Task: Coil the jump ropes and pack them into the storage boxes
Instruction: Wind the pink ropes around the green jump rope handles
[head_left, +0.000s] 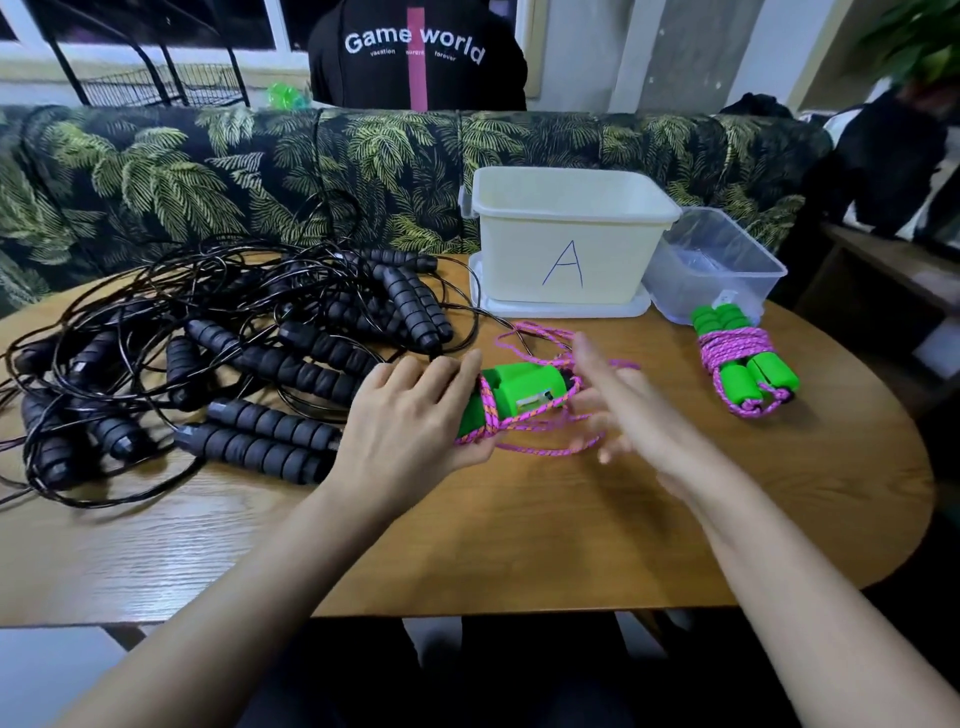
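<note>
Only two bits of readable writing here: a big handwritten "A" on the front of the cream storage box (566, 244), and "Game world" on the black shirt (415, 52) of the person behind the palm-print sofa (260, 166); the smaller line under it is too fuzzy for us to read. The cream box sits on a white lid (561, 310) at the far side of the wooden table (571, 545), with a clear box (717, 265) just beside it on the right. Our left hand (410, 415) is palm down, fingers curled over the green handles (519, 395), which have pink cord (540, 447) wound round them. Our right hand (618, 405) is blurred, fingers spread and fairly straight among the loose pink loops; we can't tell if the cord touches them. A finished green-and-pink bundle (743, 364) lies near the clear box. The black ropes (234, 353) sprawl across the left side, right up to that edge. The near half of the table is bare wood.
</note>
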